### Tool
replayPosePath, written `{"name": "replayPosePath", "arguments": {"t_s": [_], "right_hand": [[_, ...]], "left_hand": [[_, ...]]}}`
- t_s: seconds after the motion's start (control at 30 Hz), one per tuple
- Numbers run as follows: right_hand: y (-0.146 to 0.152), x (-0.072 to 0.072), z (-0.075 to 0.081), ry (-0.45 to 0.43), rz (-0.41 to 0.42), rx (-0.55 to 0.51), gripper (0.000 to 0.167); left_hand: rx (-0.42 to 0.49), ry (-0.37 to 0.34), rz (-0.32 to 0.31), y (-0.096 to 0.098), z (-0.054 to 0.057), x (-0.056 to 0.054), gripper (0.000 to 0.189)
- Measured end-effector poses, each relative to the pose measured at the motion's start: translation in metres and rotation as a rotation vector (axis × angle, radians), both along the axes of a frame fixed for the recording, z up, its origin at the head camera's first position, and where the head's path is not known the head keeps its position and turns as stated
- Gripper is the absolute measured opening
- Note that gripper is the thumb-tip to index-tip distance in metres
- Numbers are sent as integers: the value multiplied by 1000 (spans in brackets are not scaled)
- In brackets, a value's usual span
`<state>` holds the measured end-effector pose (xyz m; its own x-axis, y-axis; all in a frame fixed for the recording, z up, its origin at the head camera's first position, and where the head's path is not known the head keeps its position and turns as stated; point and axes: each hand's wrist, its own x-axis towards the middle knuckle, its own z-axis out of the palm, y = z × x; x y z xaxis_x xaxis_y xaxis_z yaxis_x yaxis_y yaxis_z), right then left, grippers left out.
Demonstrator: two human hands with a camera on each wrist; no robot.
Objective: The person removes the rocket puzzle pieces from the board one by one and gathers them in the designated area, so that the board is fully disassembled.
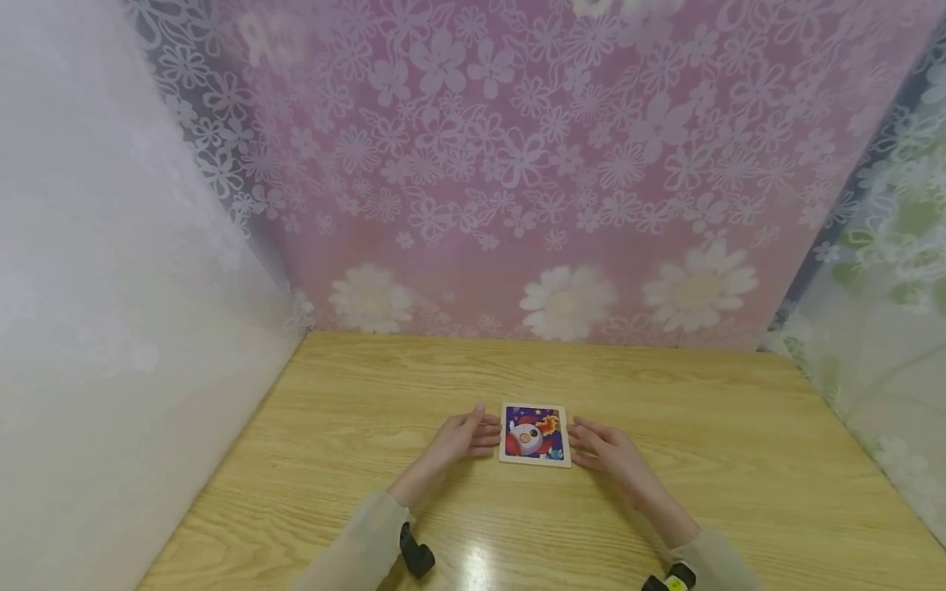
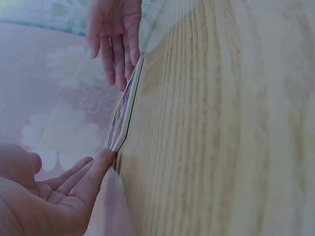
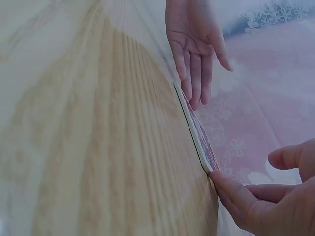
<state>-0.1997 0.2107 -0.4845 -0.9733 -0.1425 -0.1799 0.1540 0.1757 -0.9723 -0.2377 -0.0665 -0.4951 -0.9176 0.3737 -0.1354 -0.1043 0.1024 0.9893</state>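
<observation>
A pink floral backdrop (image 1: 502, 172) stands behind the wooden table (image 1: 739, 435), between pale side sheets (image 1: 111, 287).

I have my left forearm (image 1: 362, 538) and right forearm (image 1: 713, 562) slanting inward toward the far edge of the worktop (image 1: 517, 369). My left hand (image 1: 460, 439) and right hand (image 1: 613, 455) face each other, palms inward, fingers extended loosely, thumbs held apart from them.

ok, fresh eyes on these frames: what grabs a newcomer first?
Probably the small square panel with a purple cartoon picture and pale border, on the yellow wood-grain tabletop between the bare left hand and bare right hand, whose fingers reach its opposite side edges. Next, the large pink backdrop with white flowers, rising behind the tabletop's far edge.
</observation>
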Motion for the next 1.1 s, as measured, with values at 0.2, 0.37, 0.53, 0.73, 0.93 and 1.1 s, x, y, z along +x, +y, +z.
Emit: {"name": "replayPosePath", "arguments": {"t_s": [0.2,0.37,0.53,0.73,0.93,1.1], "right_hand": [[3,3,2,9,34,-16,53],[4,5,1,10,40,-34,52],[4,8,2,3,33,-41,52],[4,10,2,-7,48,-30,53],[9,12,6,98,71,89,55],[10,6,13,341,84,385,47]], "left_hand": [[2,-4,7,1,1,2,62],[5,-14,4,0,1,6,65],[7,-6,0,0,2,8,67],[5,-6,-1,-1,-2,8,67],[-4,-10,7,-6,-1,5,62],[-29,25,43,-13,6,0,56]]}}
